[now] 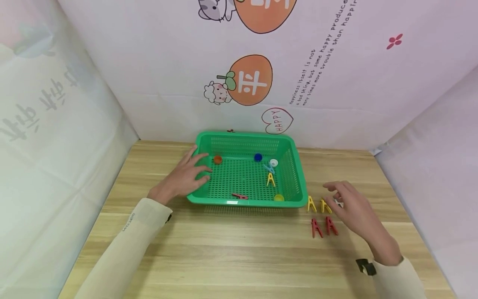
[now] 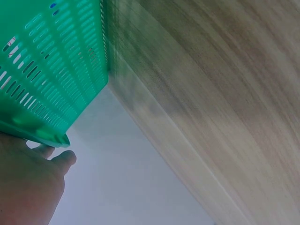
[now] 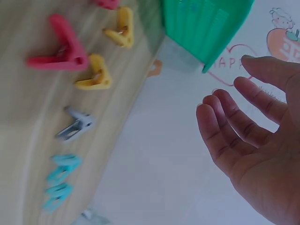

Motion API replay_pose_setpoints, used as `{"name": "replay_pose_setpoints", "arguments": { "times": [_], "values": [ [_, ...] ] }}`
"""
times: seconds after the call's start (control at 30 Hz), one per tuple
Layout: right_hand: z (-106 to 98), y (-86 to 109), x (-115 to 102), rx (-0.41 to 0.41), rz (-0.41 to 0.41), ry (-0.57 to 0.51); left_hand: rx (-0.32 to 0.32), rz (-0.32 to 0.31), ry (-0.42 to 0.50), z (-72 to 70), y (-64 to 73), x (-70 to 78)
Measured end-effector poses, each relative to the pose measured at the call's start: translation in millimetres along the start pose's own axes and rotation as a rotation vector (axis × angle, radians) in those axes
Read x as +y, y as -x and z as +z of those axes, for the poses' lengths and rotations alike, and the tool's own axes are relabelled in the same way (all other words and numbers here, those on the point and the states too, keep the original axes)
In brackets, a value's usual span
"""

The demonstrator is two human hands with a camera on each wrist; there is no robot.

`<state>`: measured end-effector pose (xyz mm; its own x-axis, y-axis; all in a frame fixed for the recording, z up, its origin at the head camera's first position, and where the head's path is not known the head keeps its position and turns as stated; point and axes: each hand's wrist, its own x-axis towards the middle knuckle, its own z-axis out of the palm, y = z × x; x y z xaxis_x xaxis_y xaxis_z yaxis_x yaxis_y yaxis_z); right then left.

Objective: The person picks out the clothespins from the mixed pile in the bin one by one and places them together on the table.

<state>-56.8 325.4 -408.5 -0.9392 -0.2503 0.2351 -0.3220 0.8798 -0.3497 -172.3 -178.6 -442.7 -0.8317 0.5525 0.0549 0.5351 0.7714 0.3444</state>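
Note:
My left hand (image 1: 186, 174) lies across the left rim of a green plastic basket (image 1: 246, 203), fingers spread over its inside. In the left wrist view, fingertips show beside the rim. On the right, my right hand (image 1: 356, 209) hovers above the clothespins with loosely bent fingers and holds nothing. Near it are two yellow clothespins (image 1: 311, 204), two red clothespins (image 1: 316, 228) and a grey clothespin (image 3: 76, 124). Two turquoise clothespins (image 3: 63, 168) appear in the right wrist view. The basket contains a red clothespin (image 1: 240, 196), a yellow clothespin (image 1: 270, 180) and a light blue clothespin (image 1: 269, 168).
Several small round caps also sit in the basket: an orange cap (image 1: 218, 159), a blue cap (image 1: 258, 157), a white cap (image 1: 274, 162) and a yellow cap (image 1: 279, 198). Printed cloth (image 1: 168, 83) walls the wooden table (image 1: 231, 257) at the back and both sides.

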Motion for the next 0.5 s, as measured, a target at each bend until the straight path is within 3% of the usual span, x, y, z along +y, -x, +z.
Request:
{"name": "replay_pose_setpoints", "arguments": {
  "times": [0.23,0.5],
  "values": [
    [-6.3,-22.3,-18.2,-0.023,-0.049,-0.009,-0.004,-0.002,0.006,0.0,-0.1,-0.6],
    [-17.4,-55.1,-44.8,-0.145,-0.007,-0.052,-0.004,-0.002,0.006,0.8,-0.8,-2.2]
  ]
}}
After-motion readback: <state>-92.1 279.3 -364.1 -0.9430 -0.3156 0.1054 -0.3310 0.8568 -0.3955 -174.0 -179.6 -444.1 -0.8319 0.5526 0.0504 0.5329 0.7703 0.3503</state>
